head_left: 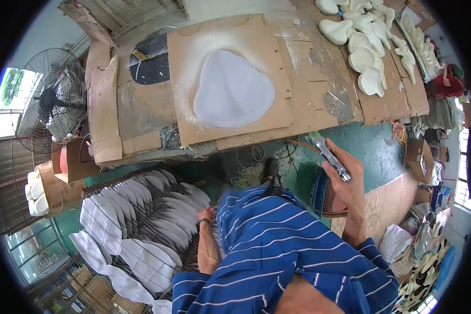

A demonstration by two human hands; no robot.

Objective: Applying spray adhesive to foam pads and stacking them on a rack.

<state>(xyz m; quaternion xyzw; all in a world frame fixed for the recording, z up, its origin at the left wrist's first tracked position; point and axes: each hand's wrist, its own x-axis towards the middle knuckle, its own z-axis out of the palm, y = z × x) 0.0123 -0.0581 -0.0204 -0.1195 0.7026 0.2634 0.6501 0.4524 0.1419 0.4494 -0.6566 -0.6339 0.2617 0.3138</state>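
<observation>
My right hand (346,168) is wrapped round a silver spray gun (329,157) with a green tip, held up just off the table's front edge. An orange hose shows beside its tip. On a cardboard sheet (180,104) on the table lies a white, rounded triangular pad (233,91). Pale overspray marks the cardboard around it. My left hand (208,213) is low at my side, next to a wire rack (141,246) filled with rows of similar white pads (172,214). Its fingers are partly hidden, so whether they grip anything does not show.
Cream moulded foam pieces (369,57) are piled on the table's far right. A large fan (49,99) stands at the left. Cardboard boxes (419,159) and bags (397,240) sit on the right. Loose hoses lie on the green floor under the table edge.
</observation>
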